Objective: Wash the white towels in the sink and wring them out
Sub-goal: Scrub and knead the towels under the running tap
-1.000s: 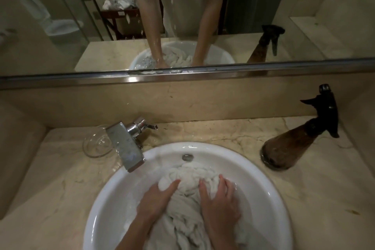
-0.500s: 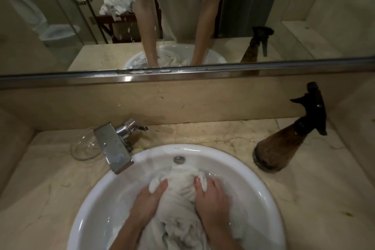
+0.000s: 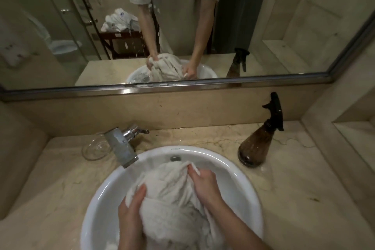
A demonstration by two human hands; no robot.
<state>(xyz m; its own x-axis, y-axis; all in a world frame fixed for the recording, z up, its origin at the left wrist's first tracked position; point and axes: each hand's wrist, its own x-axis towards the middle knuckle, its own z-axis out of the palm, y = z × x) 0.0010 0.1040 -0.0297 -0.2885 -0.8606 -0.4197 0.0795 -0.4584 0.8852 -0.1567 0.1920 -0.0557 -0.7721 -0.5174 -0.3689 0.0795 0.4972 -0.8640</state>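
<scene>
Two hands, left (image 3: pixel 133 208), right (image 3: pixel 203 181), gripping white towel (image 3: pixel 170 195) between them, over sink (image 3: pixel 239 184)

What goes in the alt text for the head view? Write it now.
Two bare hands, left hand and right hand, grip a bunched wet white towel over a round white sink. A chrome faucet, glass dish and brown spray bottle stand on the marble counter below a mirror.

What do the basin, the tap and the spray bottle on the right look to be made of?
Sink: glossy white, probably glazed ceramic, going by its smooth shine and highlights. Tap: silvery metal, likely chromed, though its spout looks dull and spotted. Spray bottle: see-through brown body, glass or plastic, cannot tell which; its black trigger head looks like matte plastic.
</scene>
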